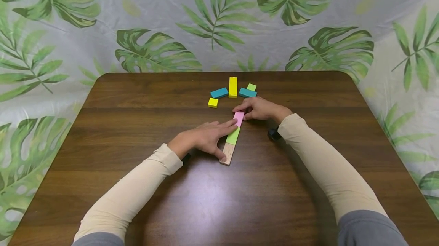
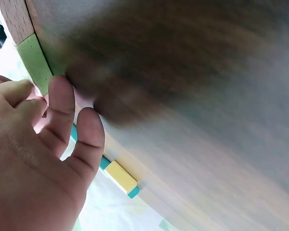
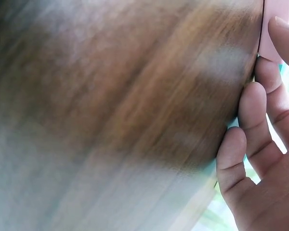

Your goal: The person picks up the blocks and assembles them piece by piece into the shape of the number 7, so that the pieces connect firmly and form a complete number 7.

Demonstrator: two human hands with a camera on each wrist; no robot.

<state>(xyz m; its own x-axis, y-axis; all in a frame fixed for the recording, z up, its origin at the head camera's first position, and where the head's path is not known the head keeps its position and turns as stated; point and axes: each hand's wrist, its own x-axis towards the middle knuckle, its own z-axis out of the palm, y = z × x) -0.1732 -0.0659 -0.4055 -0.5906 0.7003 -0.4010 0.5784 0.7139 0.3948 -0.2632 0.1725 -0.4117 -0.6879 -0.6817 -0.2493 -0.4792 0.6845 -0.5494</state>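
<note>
Three blocks lie end to end in a slanting row on the table: a plain wood block [image 1: 228,152] nearest, a light green block [image 1: 233,137] in the middle, a pink block [image 1: 239,116] farthest. Across the row from the left reaches my left hand [image 1: 205,139], its thumb on the near end of the wood block and its fingers extended over the green and pink ones. At the far end, my right hand [image 1: 262,109] pinches the pink block between thumb and forefinger. In the right wrist view, the thumb lies against the pink block [image 3: 274,41], other fingers bent below.
Beyond the row sit a long yellow block [image 1: 233,87], a left blue block [image 1: 219,93], a right blue block [image 1: 247,93], a small green block [image 1: 252,86] and a small yellow block [image 1: 213,103]. A leaf-print cloth [image 1: 219,17] hangs behind the brown table [image 1: 137,97].
</note>
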